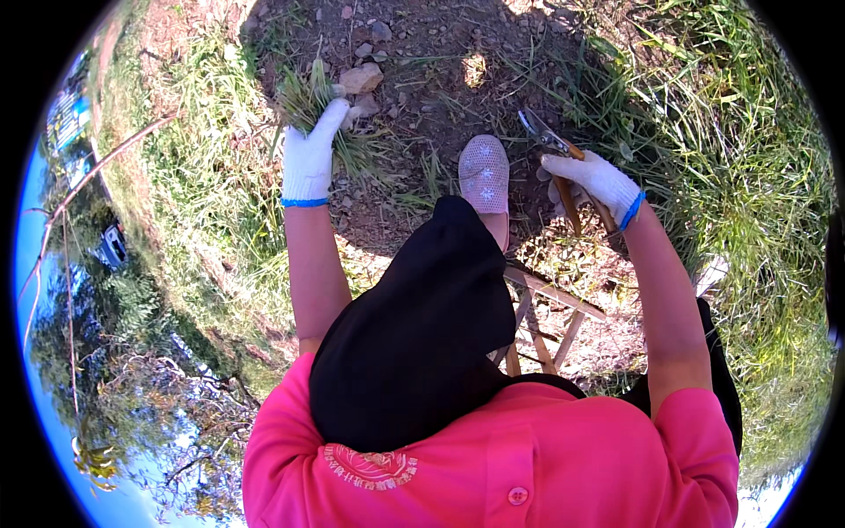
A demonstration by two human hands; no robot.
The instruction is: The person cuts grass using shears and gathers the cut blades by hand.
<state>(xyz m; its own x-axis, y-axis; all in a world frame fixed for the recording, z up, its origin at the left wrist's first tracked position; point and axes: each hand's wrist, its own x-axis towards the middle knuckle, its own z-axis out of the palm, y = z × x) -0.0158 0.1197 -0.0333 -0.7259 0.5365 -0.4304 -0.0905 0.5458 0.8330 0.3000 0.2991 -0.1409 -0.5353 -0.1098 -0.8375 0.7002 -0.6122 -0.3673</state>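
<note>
My left hand (311,155), in a white knit glove with a blue cuff, is closed around a bunch of grass (305,96) whose blades stick out on both sides of the thumb. A tan stone (361,78) lies just beyond that thumb. To the right, my right hand (591,177) wears a matching glove and grips a pair of pruning shears (553,140) by the orange-brown handles. The shears' metal blades point up and left, over dark soil beside tall grass (634,125). Some of the right fingers are hidden beneath the handles.
My foot in a light mesh slip-on shoe (485,170) rests on the soil (436,86) between the hands. A wooden stool frame (554,294) stands below me. Small stones (381,31) are scattered ahead. At far left are a bare branch (99,165) and a distant vehicle (113,244).
</note>
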